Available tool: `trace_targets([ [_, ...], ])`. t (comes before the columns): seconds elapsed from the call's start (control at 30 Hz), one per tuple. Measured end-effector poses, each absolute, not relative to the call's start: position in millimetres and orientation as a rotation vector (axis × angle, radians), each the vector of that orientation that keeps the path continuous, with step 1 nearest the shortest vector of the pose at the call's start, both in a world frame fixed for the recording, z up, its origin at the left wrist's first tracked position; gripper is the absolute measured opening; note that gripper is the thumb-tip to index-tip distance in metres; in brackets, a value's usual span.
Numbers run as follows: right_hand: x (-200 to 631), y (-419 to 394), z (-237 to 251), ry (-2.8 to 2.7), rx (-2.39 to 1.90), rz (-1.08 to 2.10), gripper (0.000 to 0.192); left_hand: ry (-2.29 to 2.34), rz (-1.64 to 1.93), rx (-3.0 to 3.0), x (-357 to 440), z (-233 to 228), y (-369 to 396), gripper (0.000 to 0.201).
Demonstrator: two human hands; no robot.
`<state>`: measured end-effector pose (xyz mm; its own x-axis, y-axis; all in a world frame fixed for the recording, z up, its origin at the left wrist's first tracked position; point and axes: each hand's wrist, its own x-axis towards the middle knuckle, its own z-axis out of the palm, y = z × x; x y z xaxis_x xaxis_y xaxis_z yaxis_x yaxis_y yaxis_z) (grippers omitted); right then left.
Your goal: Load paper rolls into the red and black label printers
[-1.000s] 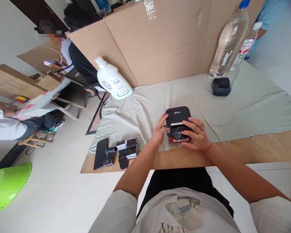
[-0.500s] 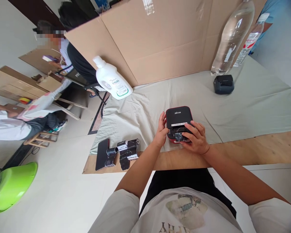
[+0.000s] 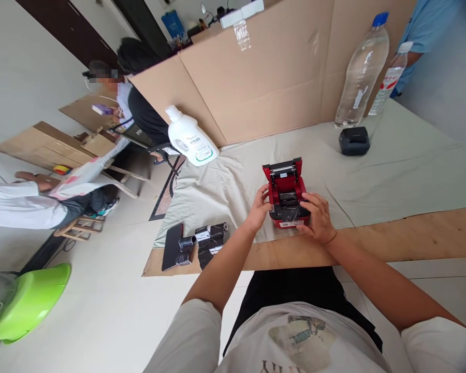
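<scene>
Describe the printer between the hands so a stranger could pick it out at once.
Start at the pale cloth before the cardboard wall. Near its front edge, between the left hand and right hand, sits the red printer. Unlike the shut dark printer by the bottles, its lid stands open.

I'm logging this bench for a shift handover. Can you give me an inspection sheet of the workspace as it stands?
Surface: wooden table under pale cloth.
Job's things: red label printer, lid open.
Clutter: black rolls, dark flat case, detergent bottle, two water bottles, second dark printer.
Grip: left hand and right hand touch the printer's sides.
Cables: nothing seen.
Surroundings: cardboard screen, green basin, other people.
</scene>
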<state>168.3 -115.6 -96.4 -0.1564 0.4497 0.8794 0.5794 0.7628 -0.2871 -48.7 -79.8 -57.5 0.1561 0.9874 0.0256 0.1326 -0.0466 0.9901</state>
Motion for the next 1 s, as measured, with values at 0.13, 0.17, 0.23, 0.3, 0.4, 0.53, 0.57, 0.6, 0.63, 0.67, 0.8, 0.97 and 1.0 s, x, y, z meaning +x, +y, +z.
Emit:
trace_targets([
  [0.13, 177, -103, -104, -1.520, -0.993, -0.005, 0.040, 1.496, 0.975, 1.801, -42, -23, -72, 0.032],
  [0.17, 178, -100, -107, -1.480, -1.035, 0.012, 0.036, 1.530, 0.893, 1.919, -37, -15, -68, 0.029],
  [0.23, 179, -96, -112, -1.466, -1.080, 0.033, 0.031, 1.555, 0.601, 2.162, -21, -1, -58, 0.032],
  [0.3, 179, -95, -115, -1.489, -1.091, 0.047, 0.029, 1.587, 0.174, 2.368, -3, 8, -48, 0.034],
  [0.4, 178, -96, -116, -1.521, -1.104, 0.046, 0.027, 1.657, -0.302, 2.470, 20, 10, -35, 0.034],
  [0.53, 178, -94, -118, -1.532, -1.152, 0.048, 0.027, 1.689, -0.376, 2.460, 30, 6, -28, 0.030],
  [0.57, 179, -93, -119, -1.535, -1.162, 0.049, 0.028, 1.688, -0.365, 2.461, 28, 6, -28, 0.031],
  [0.6, 179, -92, -120, -1.538, -1.168, 0.048, 0.028, 1.683, -0.327, 2.455, 26, 6, -29, 0.031],
  [0.63, 179, -90, -121, -1.542, -1.170, 0.044, 0.027, 1.675, -0.254, 2.439, 23, 7, -31, 0.033],
  [0.67, 179, -89, -122, -1.546, -1.169, 0.038, 0.027, 1.664, -0.148, 2.403, 19, 8, -33, 0.034],
  [0.8, 181, -86, -125, -1.546, -1.167, 0.022, 0.028, 1.470, 0.455, 2.004, -3, 9, -48, 0.035],
  [0.97, 184, -87, -126, -1.535, -1.229, 0.073, 0.034, 0.974, 0.720, 1.320, -80, 13, -69, 0.045],
  [1.0, 184, -87, -126, -1.539, -1.239, 0.088, 0.036, 0.974, 0.720, 1.245, -104, 17, -71, 0.051],
])
